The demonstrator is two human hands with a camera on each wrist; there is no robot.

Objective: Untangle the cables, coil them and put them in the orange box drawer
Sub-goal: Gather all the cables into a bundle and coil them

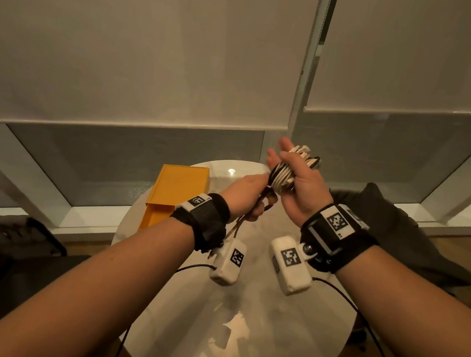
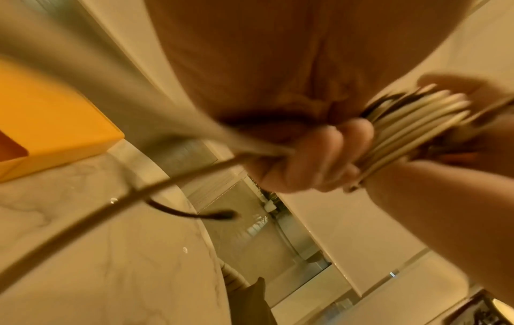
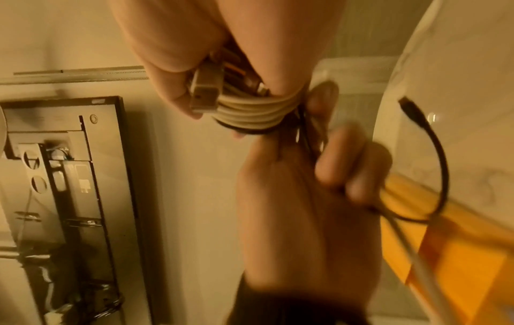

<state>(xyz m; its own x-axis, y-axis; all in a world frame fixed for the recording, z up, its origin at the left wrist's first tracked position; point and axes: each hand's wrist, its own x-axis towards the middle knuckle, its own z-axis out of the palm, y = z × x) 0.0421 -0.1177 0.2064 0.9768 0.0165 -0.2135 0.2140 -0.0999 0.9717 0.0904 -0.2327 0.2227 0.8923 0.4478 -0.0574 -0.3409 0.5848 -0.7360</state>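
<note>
- The right hand [image 1: 300,179] stands raised in front of the person with its palm turned back toward them, and a thick bundle of cream-white and black cables [image 1: 294,165] is wound in loops round its fingers; the hand serves as the spool, thumb bent over the turns to keep them from slipping.
- The left hand [image 1: 248,197], touching the right at its lower left, has its fingers curled round the loose tails [image 2: 194,176] of the same cables; it seems to be feeding them taut onto the coil.
- From the left wrist view, a pale strand runs out below that fist, and a short black end with a plug [image 2: 222,214] dangles free beneath it.
- In the right wrist view a boxy pale connector [image 3: 204,88] is tucked among the loops under the right thumb, probably pinned there as the start of the winding, though the blur leaves that uncertain.
- The orange plastic box [image 1: 183,186] lies on the round white marbled table [image 1: 247,330], to the left of the left hand and a little beyond its wrist; its drawer [image 1: 156,215] is slid partly out toward the person, ready to take the coil.
- Judging by the short tails left, the winding is nearly finished and nothing is in the drawer yet, so far as I can see.
</note>
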